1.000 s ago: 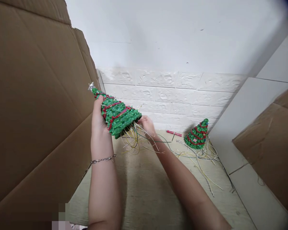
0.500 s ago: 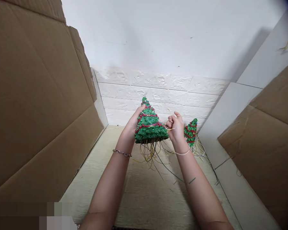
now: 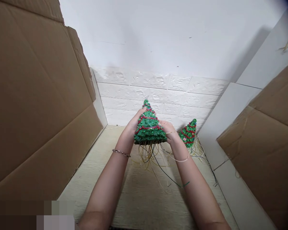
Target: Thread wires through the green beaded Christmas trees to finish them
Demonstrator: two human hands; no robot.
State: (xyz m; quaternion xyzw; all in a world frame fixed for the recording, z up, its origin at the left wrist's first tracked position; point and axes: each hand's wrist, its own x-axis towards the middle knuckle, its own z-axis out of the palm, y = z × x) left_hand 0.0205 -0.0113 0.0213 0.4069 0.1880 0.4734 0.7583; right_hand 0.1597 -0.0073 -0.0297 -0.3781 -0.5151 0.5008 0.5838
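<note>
Between cardboard panels [image 3: 40, 95], left hand [image 3: 131, 129] and right hand [image 3: 170, 130] grasp a tinsel tree [image 3: 150, 131] — second tree [image 3: 189, 133] sits far right.

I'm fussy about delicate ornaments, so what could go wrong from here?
Loose wires hanging under the held tree cross the view of the right forearm, so one might catch and get tugged. The chain bracelet on the left wrist could also snag a strand. More wires trail by the second tree; the two bunches might tangle if they meet.
</note>
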